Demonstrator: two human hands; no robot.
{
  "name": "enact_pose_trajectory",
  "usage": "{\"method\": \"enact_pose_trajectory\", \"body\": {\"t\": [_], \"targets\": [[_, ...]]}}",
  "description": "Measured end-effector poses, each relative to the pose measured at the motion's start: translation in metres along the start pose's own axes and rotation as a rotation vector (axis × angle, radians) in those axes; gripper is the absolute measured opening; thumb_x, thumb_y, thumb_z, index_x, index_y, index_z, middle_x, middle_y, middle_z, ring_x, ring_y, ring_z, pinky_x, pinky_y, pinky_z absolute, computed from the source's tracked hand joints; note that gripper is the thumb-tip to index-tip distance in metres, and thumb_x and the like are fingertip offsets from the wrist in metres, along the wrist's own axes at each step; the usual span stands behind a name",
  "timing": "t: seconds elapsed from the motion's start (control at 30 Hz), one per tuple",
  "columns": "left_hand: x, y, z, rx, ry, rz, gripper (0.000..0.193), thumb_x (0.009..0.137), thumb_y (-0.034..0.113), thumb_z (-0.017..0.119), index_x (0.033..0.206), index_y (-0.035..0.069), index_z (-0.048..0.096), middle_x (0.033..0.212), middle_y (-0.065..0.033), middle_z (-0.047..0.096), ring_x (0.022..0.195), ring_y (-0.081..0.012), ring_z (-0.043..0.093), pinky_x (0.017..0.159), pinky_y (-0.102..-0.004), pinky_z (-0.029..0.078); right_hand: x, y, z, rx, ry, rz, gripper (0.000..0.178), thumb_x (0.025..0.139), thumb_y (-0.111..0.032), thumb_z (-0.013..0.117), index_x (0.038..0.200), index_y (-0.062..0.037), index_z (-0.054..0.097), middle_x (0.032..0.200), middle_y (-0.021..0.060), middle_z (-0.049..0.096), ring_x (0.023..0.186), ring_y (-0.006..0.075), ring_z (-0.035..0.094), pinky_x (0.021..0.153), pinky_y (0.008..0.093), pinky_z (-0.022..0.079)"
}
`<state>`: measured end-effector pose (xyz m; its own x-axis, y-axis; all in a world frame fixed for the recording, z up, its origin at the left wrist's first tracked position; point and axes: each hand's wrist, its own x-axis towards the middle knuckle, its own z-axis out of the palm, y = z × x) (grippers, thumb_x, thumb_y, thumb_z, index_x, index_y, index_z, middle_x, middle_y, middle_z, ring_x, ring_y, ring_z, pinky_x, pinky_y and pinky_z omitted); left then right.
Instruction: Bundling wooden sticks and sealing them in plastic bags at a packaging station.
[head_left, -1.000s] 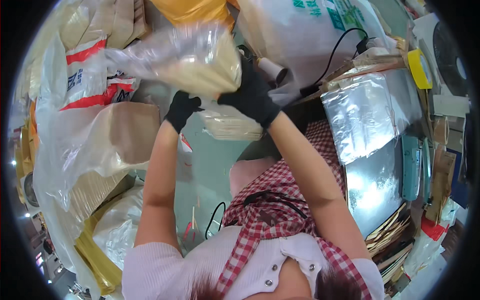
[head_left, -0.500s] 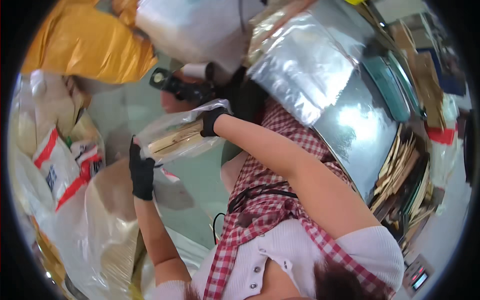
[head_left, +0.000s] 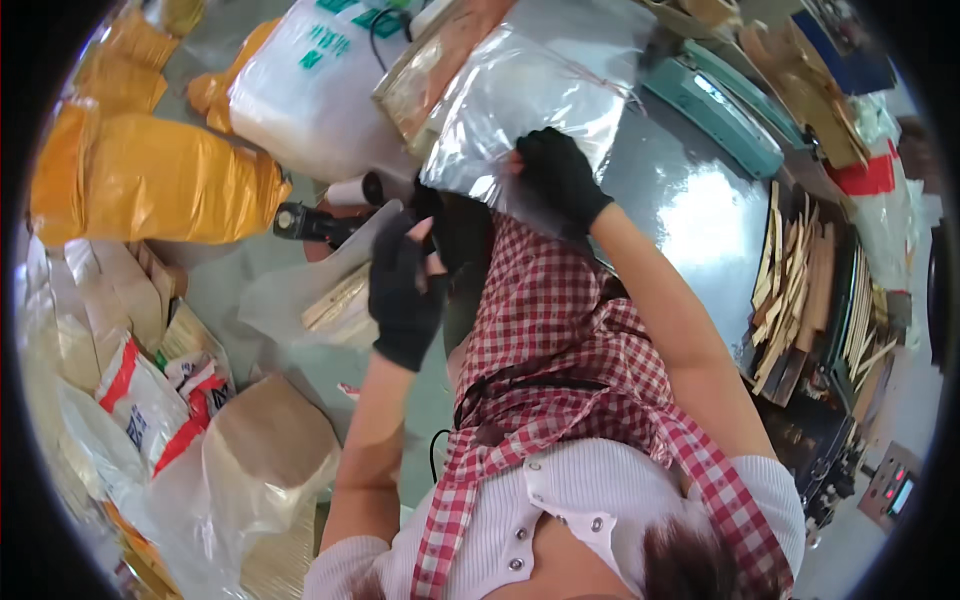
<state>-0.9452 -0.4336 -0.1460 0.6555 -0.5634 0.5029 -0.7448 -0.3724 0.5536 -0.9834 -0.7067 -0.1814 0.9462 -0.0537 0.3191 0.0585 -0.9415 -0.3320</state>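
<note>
My left hand [head_left: 408, 285], in a black glove with bare fingertips showing, is raised at the right end of a clear plastic bag [head_left: 285, 295]. Pale flat wooden sticks [head_left: 337, 298] lie inside that bag. Part of it is hidden behind the hand, and I cannot tell whether my fingers grip it. My right hand [head_left: 562, 178], also gloved in black, is closed on the near part of a shiny clear plastic bag [head_left: 500, 105], which lies over the edge of the grey metal tabletop [head_left: 655, 235] and over my lap.
At right are bundled wooden strips [head_left: 790, 290] and a teal long-bodied device [head_left: 715, 105]. A black handled object [head_left: 310, 222] and a white roll [head_left: 352, 190] sit ahead. Yellow wrapped parcels [head_left: 150, 185], a white sack [head_left: 305, 85] and plastic-wrapped packages [head_left: 270, 430] crowd the left.
My right hand has let go of the bag of sticks and moved right onto the shiny plastic. My left hand has shifted from that bag's left end to its right end. The view has turned.
</note>
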Motion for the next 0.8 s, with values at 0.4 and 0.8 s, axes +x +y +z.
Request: {"method": "enact_pose_trajectory", "body": {"t": [0.4,0.8], "targets": [[0.107,0.051,0.079,-0.076,0.034,-0.285,0.069,0.065,0.022,0.082,0.117,-0.002,0.044,0.111,-0.0179,0.046,0.103,-0.0314,0.046,0.089,-0.0388,0.040,-0.011,0.013,-0.060,1.232,0.363,0.642,0.024,0.095,-0.024,0.050,0.088,-0.0029,0.060,0.079,-0.0007,0.055,0.074,0.0079,0.049,0.070,0.0234,0.041],[0.140,-0.031,0.135,-0.590,-0.264,-0.068,0.010,0.086,0.009,0.056,0.092,0.002,0.058,0.084,-0.0127,0.061,0.076,-0.0277,0.058,0.076,-0.0360,0.048,-0.036,0.043,-0.063,1.601,0.474,0.744,0.019,0.083,-0.018,0.064,0.093,-0.0031,0.059,0.085,0.0062,0.063,0.083,0.0163,0.063,0.073,0.0304,0.051]]}}
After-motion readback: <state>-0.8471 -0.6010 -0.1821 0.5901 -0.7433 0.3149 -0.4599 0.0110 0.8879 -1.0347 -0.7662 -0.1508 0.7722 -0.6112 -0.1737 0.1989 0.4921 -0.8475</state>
